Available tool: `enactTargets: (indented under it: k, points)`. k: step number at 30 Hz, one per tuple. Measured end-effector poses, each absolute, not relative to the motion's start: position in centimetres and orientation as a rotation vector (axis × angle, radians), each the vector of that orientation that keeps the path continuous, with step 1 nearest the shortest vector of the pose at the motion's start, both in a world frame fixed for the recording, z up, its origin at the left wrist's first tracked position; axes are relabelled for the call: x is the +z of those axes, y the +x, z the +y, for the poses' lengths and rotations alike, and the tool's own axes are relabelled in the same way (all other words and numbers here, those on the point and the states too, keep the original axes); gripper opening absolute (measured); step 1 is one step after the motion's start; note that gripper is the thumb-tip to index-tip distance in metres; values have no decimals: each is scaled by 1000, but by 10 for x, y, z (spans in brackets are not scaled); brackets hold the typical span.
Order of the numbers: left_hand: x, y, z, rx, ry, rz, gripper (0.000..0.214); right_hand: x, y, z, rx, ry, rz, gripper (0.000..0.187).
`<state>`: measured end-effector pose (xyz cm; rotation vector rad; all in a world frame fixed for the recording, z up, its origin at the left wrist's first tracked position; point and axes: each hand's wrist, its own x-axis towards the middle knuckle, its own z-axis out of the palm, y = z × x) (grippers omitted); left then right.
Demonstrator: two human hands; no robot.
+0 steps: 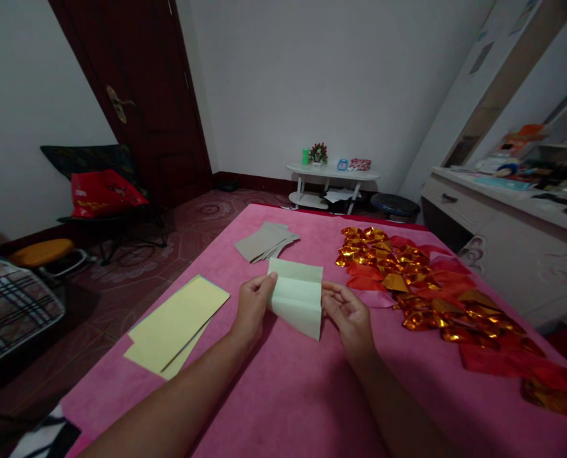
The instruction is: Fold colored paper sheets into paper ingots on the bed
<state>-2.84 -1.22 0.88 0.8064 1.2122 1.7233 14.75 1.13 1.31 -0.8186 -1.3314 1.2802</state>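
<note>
A pale green sheet of paper [295,294] with horizontal creases is held up above the pink tabletop. My left hand [255,302] pinches its left edge, thumb on the front face. At the opposite edge, my right hand [348,312] has its thumb and fingers closed on the paper. Beyond the sheet lies a fanned stack of grey paper pieces [264,240]. To the left of my left hand rest several larger yellow sheets [181,321], overlapping, with a blue edge showing under them.
Rows of shiny gold and red folded pieces [407,273] cover the right of the pink table [283,394]. A white side table [334,172] and a dark round stool [395,205] stand beyond it. A chair holding a red bag [107,193] is at left, a white cabinet [507,229] at right.
</note>
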Motion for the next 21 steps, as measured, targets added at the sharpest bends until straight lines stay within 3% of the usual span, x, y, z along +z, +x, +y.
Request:
enactTargets:
  k: [3, 9, 13, 21]
  points:
    - [21, -22, -13, 1710, 627, 1155, 32, 18, 146, 5, 1205, -762, -1255, 36]
    - [33, -10, -16, 1527, 425, 1021, 34, 25, 142, -7, 1099, -801, -1190, 30]
    - [16, -16, -13, 1604, 470, 1125, 37, 17, 144, 0, 1152, -792, -1220, 36]
    - [7, -25, -12, 1556, 739, 1320, 41, 4, 154, 18, 1348, -787, -1394, 24]
